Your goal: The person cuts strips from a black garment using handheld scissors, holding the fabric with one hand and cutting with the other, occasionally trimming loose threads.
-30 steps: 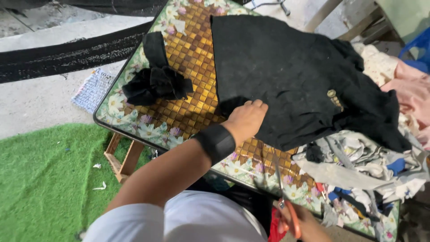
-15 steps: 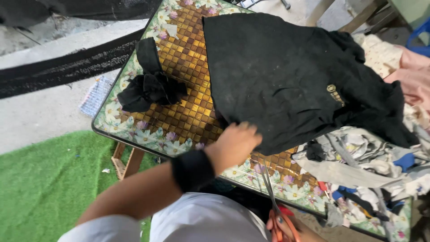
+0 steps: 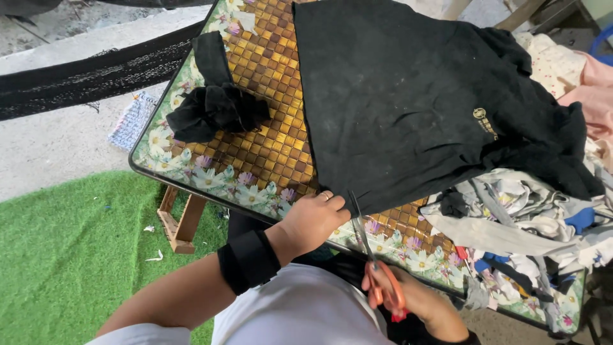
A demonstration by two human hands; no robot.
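Beyond both hands, a black shirt (image 3: 415, 108) lies spread flat over the far half of the table (image 3: 268, 137), whose top is a gold woven mat with a flowered border. Its near hem runs just past the fingertips of the left hand (image 3: 313, 220). Off to the left of that hand sits one bunched wad of black fabric (image 3: 217, 105), well apart from the shirt. To the right of the right hand (image 3: 418, 303) a heap of mixed cloth scraps (image 3: 523, 230) in white, grey and blue crowds the table's corner and overlaps the shirt's edge; pink cloth (image 3: 590, 89) lies farther out beyond it. Below the left arm, green artificial turf (image 3: 70, 255) covers the floor, and a strip of black netting (image 3: 89, 80) crosses the concrete past it.

The left hand rests knuckles up at the table's near edge, fingers curled and pressed at the shirt's hem, a black wrist band (image 3: 249, 265) on the forearm. The right hand is low, close to the body, clamped around the orange handles of one pair of scissors (image 3: 373, 255). The blades point away from the person, with the tip at the hem just beside the left hand's fingers.

One shirt, one wad, one pair of scissors, two hands.
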